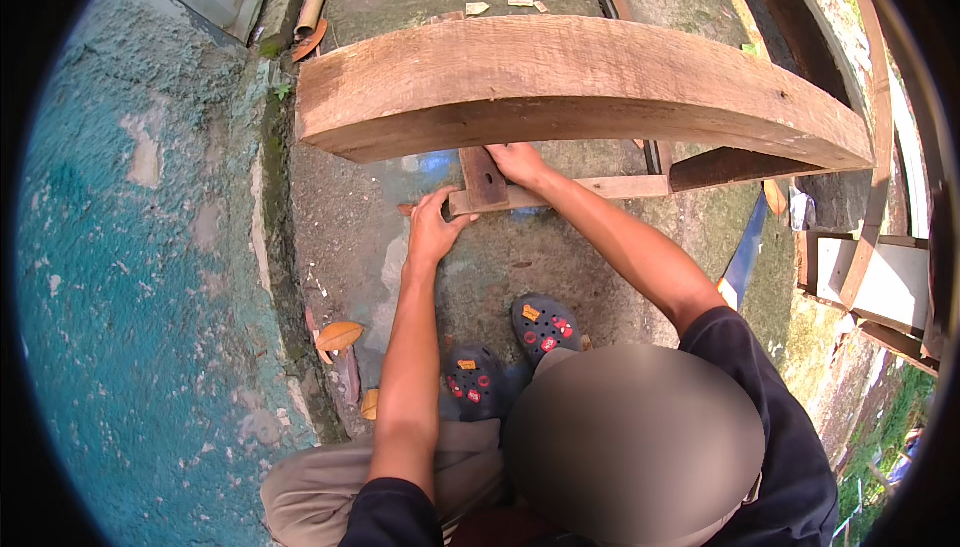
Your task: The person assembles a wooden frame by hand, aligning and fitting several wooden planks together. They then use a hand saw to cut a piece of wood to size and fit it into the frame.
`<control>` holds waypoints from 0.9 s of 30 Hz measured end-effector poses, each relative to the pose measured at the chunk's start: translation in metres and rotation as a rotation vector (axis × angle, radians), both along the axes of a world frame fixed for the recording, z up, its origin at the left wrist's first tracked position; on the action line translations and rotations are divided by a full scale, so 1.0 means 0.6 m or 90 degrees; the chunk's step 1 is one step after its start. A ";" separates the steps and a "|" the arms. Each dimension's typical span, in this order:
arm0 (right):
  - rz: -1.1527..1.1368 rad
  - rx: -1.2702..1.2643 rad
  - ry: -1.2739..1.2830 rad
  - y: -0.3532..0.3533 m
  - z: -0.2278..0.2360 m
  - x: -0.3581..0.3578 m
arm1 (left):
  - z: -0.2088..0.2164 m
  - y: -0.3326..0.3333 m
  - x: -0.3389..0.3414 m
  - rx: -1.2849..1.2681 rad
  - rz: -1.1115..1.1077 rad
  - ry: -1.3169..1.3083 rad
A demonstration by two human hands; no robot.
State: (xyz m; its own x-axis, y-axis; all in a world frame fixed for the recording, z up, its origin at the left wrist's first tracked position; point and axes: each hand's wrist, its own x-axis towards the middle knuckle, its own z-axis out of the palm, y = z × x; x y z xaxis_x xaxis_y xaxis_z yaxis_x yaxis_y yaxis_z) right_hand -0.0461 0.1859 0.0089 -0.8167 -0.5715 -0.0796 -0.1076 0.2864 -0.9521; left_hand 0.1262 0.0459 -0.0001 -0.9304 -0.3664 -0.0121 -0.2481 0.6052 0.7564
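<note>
A pale wooden strip [620, 187] lies crosswise low over the concrete, with a short dark wood block [482, 179] with a hole in it set across the strip near its left end. My left hand [433, 229] grips that left end, thumb on the near side and fingers curled at the tip. Just beyond the strip, my right hand [518, 163] is closed at the block's far right side; its fingertips are partly hidden behind the block. Above both hands a thick wooden beam [560, 67] spans the view and covers part of what lies beneath.
A rough teal wall [140, 267] runs along the left. To the right, a handsaw [745, 252] leans with its blade upright near a wooden frame [865, 287]. Dry leaves [340, 336] and wood scraps [477, 9] litter the concrete. My clogs [545, 325] stand below the strip.
</note>
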 end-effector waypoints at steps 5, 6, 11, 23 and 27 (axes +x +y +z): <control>0.061 0.288 0.096 -0.014 0.028 -0.026 | -0.010 0.007 0.003 0.023 0.037 -0.008; 0.061 0.348 0.087 -0.020 0.038 -0.028 | -0.010 0.004 -0.005 0.043 0.035 -0.010; -0.011 0.591 -0.080 -0.093 0.147 0.002 | -0.013 -0.004 -0.001 0.128 0.042 -0.038; 0.221 1.002 0.187 -0.156 0.193 0.089 | -0.094 -0.024 0.004 0.242 0.035 0.096; 0.177 0.871 0.172 -0.143 0.202 0.091 | -0.063 -0.016 0.012 0.156 0.042 0.080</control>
